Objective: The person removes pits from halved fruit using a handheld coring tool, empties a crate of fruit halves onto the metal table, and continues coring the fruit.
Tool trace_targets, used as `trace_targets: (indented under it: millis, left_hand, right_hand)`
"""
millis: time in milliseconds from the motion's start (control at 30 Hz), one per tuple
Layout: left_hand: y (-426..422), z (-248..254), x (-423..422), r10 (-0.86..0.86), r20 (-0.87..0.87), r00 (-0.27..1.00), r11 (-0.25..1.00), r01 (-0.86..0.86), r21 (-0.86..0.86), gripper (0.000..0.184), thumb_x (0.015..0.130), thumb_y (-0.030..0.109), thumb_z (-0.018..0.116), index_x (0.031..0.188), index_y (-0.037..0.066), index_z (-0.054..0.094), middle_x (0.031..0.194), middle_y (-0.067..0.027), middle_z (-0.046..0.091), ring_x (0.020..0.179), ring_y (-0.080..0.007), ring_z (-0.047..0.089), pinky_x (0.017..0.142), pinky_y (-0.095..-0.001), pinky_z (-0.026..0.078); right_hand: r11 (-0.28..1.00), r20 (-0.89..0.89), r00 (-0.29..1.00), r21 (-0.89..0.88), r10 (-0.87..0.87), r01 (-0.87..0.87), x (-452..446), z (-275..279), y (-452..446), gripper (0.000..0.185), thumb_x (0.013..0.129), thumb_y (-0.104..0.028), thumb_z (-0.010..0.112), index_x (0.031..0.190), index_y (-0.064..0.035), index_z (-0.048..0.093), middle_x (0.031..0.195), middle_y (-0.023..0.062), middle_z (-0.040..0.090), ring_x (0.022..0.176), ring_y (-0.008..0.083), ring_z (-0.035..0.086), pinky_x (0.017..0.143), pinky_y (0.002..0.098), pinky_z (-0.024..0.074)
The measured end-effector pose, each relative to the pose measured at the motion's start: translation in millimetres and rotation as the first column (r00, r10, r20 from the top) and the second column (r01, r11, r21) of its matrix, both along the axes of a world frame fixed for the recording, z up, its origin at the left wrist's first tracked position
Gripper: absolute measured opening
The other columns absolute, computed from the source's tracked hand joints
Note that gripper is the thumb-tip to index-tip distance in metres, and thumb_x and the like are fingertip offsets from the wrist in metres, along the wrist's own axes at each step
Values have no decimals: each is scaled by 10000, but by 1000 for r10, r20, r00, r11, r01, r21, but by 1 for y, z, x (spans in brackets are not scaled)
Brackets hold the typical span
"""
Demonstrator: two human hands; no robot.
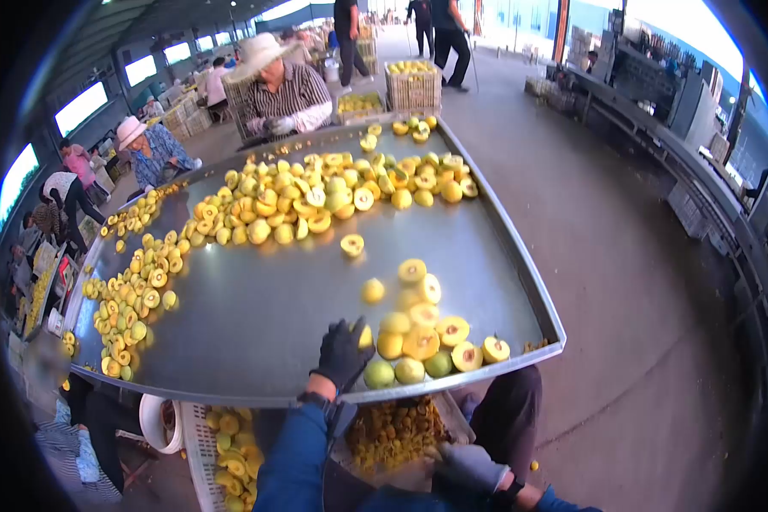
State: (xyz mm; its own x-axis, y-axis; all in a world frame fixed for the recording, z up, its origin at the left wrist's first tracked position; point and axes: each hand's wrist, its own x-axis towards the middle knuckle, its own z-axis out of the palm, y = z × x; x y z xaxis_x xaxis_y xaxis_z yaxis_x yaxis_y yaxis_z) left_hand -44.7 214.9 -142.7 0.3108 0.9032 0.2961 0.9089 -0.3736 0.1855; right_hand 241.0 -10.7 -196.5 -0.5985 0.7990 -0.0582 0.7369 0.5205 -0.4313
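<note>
My left hand (343, 354), in a black glove, reaches over the near edge of the metal table, its fingers closed around a yellow peach half (364, 335). Right beside it lies a small group of peach halves (421, 342), some cut side up and showing the brown pit hollow. Lower down, my right hand (471, 468) wears a grey glove. Its fingers are curled above the edge of a crate of brown-yellow pits and scraps (397, 433); what they hold, if anything, I cannot make out.
The metal table (256, 294) has a raised rim and a long heap of peach halves (290, 196). Below stand a crate of peach halves (235, 456) and a white bucket (160, 424). Co-workers sit along the far and left sides. A conveyor (657, 136) runs at right.
</note>
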Motion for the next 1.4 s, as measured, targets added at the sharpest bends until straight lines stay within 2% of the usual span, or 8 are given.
trace_targets:
  millis: [100,133,200,300,333,400,1067,1400]
  left_hand:
    - [1,-10,-7,-2,42,999,989,-4,146,571,845,405,656,1302,84,535,1207,-194,587,1015,-355,595,821,-449,516]
    - [-9,3,-8,55,404,913,993,-9,-116,535,873,389,636,1288,65,540,1190,-168,592,1006,-318,602,805,-420,522]
    - [-35,56,-4,398,826,398,838,207,-504,470,929,358,598,1261,29,548,1156,-116,601,986,-244,615,773,-363,532]
    - [-84,76,4,401,912,-86,881,308,-359,413,1013,328,483,1274,12,532,1182,-74,586,962,-163,615,728,-292,542]
    - [-106,85,15,191,950,246,957,169,-236,416,1049,309,385,1295,0,519,1199,-100,586,1017,-179,594,850,-303,519]
    - [-141,133,41,127,873,471,991,-16,-136,442,1059,314,340,1307,-13,505,1206,-106,580,1059,-189,572,926,-307,478]
    - [-210,161,72,212,815,539,942,-334,-24,246,922,160,577,1073,-35,587,962,-178,650,851,-291,634,800,-342,498]
    - [-203,137,58,216,721,658,947,-320,8,404,1033,315,350,1041,-14,585,973,-90,630,884,-190,606,851,-310,480]
  right_hand:
    - [969,-24,997,238,72,-64,1,33,3,246,866,-227,538,1075,-112,597,736,71,550,470,236,534,413,377,429]
    - [953,-49,995,294,90,-72,-1,47,9,265,839,-208,555,1084,-114,594,768,62,542,459,222,518,404,371,415]
    - [991,-222,971,78,-87,106,-5,47,15,259,869,-193,566,1123,-143,557,801,85,553,498,280,558,434,406,437]
    - [978,-388,898,-108,-207,179,-26,96,41,282,857,-241,648,1091,-117,551,746,154,593,608,371,606,510,469,462]
    - [968,-421,873,-160,-245,194,-35,116,48,309,846,-269,685,1069,-99,554,714,185,611,651,405,619,540,493,468]
    - [977,-477,853,-128,-211,169,-52,147,55,323,841,-259,690,1081,-94,553,728,192,618,661,409,620,555,493,475]
    - [985,-351,933,113,-84,131,-91,163,28,329,853,-112,635,1161,-216,588,789,78,591,616,293,628,505,396,489]
    - [985,-394,919,160,6,62,-83,145,33,247,868,-142,622,1103,-203,572,802,70,597,608,289,628,487,392,486]
